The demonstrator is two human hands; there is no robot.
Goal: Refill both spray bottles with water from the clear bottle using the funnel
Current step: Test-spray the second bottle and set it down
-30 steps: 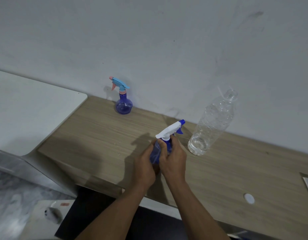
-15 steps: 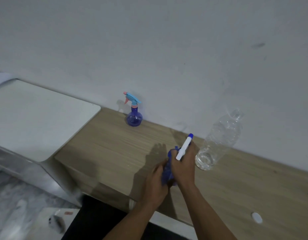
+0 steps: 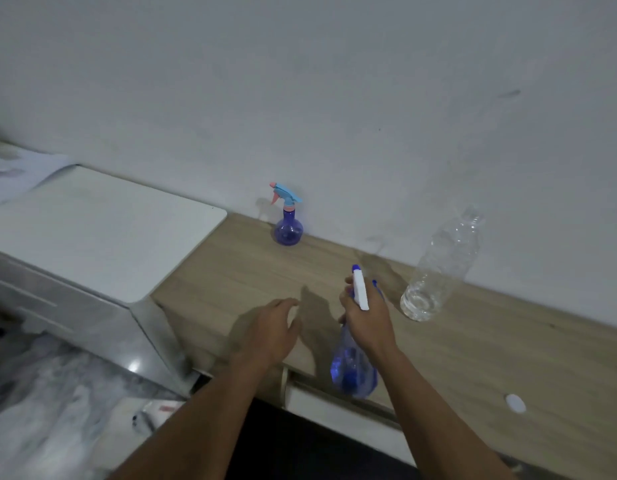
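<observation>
With our right hand [image 3: 367,320] gripping the white-headed spray bottle [image 3: 353,372] at lower centre and our left hand [image 3: 269,330] loose and empty, it looks capped, so next we set it upright and fetch the pink-nozzled spray bottle [image 3: 288,226].

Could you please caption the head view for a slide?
The right hand grips a white-topped blue spray bottle at the counter; left hand open, second sprayer and clear bottle by the wall.

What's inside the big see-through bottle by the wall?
A little water sits at the bottom of the clear bottle; above that it looks empty. Nothing covers the bottle, though its top is too blurry to see clearly.
</observation>
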